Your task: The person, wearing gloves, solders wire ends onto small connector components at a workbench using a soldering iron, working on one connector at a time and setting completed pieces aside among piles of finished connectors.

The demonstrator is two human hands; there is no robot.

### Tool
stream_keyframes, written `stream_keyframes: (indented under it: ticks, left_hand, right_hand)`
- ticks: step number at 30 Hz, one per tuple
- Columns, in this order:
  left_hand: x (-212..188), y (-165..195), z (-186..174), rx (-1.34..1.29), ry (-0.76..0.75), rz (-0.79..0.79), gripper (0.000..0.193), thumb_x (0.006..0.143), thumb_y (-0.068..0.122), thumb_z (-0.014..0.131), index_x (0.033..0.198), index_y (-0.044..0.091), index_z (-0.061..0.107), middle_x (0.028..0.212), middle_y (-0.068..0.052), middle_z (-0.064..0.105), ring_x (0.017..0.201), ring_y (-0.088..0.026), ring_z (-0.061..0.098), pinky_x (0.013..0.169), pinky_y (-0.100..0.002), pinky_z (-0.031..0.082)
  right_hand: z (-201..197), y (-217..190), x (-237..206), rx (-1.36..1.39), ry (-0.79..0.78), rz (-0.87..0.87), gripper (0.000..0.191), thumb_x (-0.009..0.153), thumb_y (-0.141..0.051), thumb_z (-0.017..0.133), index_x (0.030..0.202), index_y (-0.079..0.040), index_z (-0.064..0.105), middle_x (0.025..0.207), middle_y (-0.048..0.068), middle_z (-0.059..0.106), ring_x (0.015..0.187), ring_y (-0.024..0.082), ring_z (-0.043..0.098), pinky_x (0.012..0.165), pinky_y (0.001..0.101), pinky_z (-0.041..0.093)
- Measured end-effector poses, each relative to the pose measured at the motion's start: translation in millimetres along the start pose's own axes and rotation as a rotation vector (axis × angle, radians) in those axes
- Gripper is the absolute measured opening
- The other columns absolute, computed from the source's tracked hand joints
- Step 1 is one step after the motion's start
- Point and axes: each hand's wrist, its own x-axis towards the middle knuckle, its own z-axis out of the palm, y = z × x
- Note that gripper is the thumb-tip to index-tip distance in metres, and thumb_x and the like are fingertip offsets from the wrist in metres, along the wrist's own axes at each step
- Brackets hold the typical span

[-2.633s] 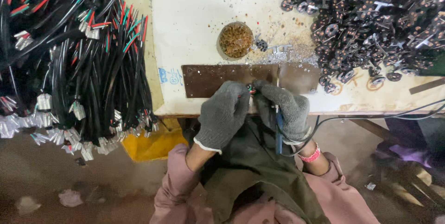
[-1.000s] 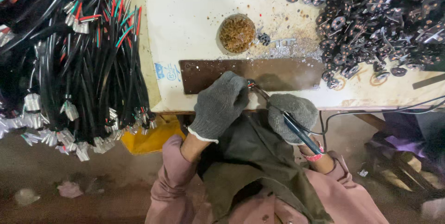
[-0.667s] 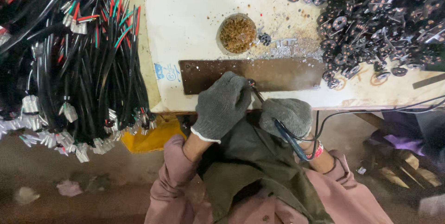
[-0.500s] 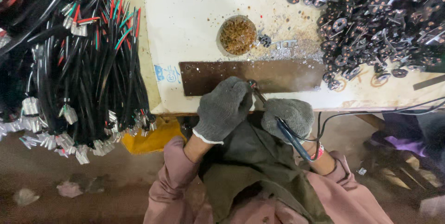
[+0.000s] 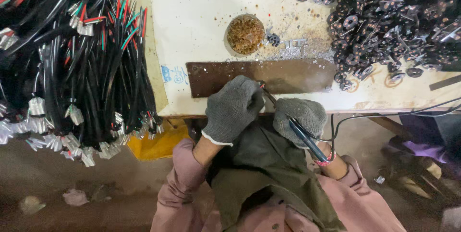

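Both hands gloved in grey knit, working at the near edge of the desk (image 5: 201, 16). Left hand (image 5: 234, 108) curled shut, fingers pressed together over something small at the edge of the brown metal plate (image 5: 288, 74); what it pinches is too hidden by the glove to tell. Right hand (image 5: 300, 118) closed around a soldering iron (image 5: 303, 136), blue-black handle running back toward the wrist, thin tip slanting up-left to meet the left hand's fingertips just at the plate's near edge. The iron's black cord (image 5: 384, 115) trails right along the desk edge.

Around: a round tin of brassy wire wool (image 5: 245, 34) just beyond the plate, apart from it. Grey crumbs and flecks (image 5: 307, 49) scattered between the tin and the plate's far edge. A big heap of small black round parts (image 5: 389, 16) fills the right side of the desk, its near fringe touching the plate's right end. To the left, a thick bundle of black, red and green wires (image 5: 86, 64) with white plastic plugs hangs over the desk's side. A yellow bin (image 5: 153, 143) sits below the desk corner. Green apron (image 5: 259, 169) over pink sleeves.
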Motion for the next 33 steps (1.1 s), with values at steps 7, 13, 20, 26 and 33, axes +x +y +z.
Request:
stream_keyframes:
  ticks: [7,13,20,26,33]
  left_hand:
    - [-2,-3,6,0.028,0.02,0.0,0.016,0.086,0.019,0.074,0.099,0.014,0.065,0.094,-0.007,0.063,0.083,-0.029,0.067,0.067,-0.041,0.055]
    - [-3,-2,6,0.032,0.049,0.02,0.016,0.087,0.018,0.073,0.101,0.014,0.065,0.095,-0.006,0.063,0.082,-0.028,0.067,0.067,-0.041,0.054]
    - [-1,0,5,0.047,0.025,-0.008,0.012,0.087,0.017,0.073,0.094,0.014,0.064,0.089,-0.006,0.061,0.077,-0.028,0.065,0.063,-0.042,0.053]
    - [0,0,2,0.044,0.033,0.01,0.013,0.086,0.016,0.073,0.096,0.014,0.064,0.091,-0.007,0.062,0.08,-0.029,0.066,0.066,-0.041,0.054]
    - [0,2,-1,0.028,0.023,0.015,0.015,0.086,0.016,0.074,0.099,0.014,0.065,0.092,-0.006,0.062,0.083,-0.028,0.066,0.068,-0.04,0.055]
  right_hand:
    - [-1,5,-6,-0.009,0.006,0.007,0.021,0.078,-0.01,0.078,0.099,-0.014,0.073,0.092,0.007,0.074,0.081,0.029,0.074,0.073,0.0401,0.059]
    - [-2,7,-10,-0.012,0.016,0.009,0.021,0.079,-0.011,0.078,0.099,-0.014,0.073,0.094,0.007,0.075,0.083,0.029,0.075,0.075,0.0398,0.059]
    - [-3,9,-14,-0.039,-0.051,0.042,0.023,0.076,-0.012,0.079,0.099,-0.014,0.075,0.095,0.007,0.076,0.086,0.028,0.075,0.076,0.0401,0.059]
    - [-5,11,-16,0.006,-0.069,0.009,0.024,0.076,-0.016,0.08,0.099,-0.012,0.075,0.095,0.007,0.075,0.088,0.029,0.074,0.077,0.0415,0.059]
    - [-7,11,-16,-0.023,-0.094,0.003,0.023,0.078,-0.015,0.08,0.1,-0.014,0.076,0.098,0.007,0.075,0.09,0.029,0.075,0.079,0.0415,0.06]
